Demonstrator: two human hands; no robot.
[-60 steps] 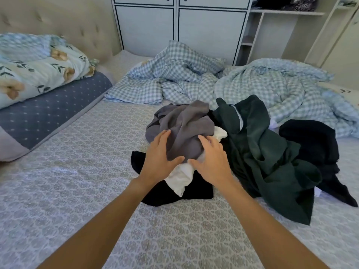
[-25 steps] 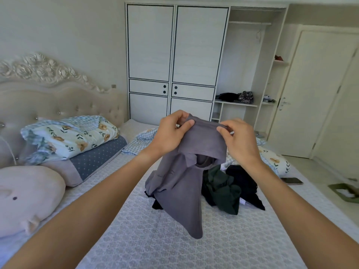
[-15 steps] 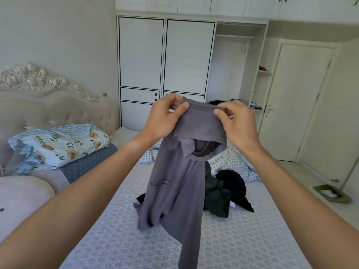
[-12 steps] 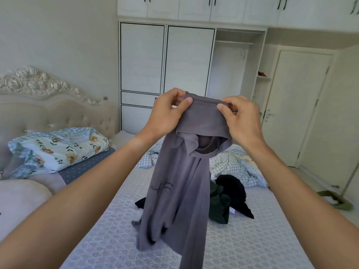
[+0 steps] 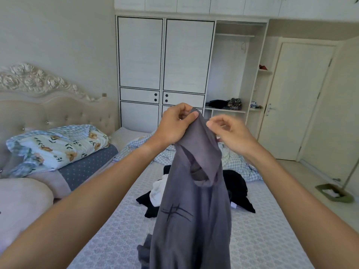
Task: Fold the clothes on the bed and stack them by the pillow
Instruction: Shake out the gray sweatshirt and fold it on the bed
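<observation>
The bed [image 5: 262,235] is being occupied by a loose pile of clothes [image 5: 236,186] near its middle, made up of black garments and one white piece, well apart from the pillows. A built-in wardrobe [image 5: 165,61] is being shown behind the bed; in its open shelf compartment [image 5: 225,110] dark folded items and a patterned item are being stored. A floral quilt [image 5: 58,142] is being supported on a blue dotted pillow [image 5: 87,167] at the headboard. A grey T-shirt [image 5: 194,220] is being held up above the pile, hanging down in front of it. Its top edge is being pinched between the thumb and curled fingers of the left hand [image 5: 174,125]. The right hand [image 5: 229,133] is being held beside the same edge with fingers curled; whether fabric is being gripped cannot be told.
</observation>
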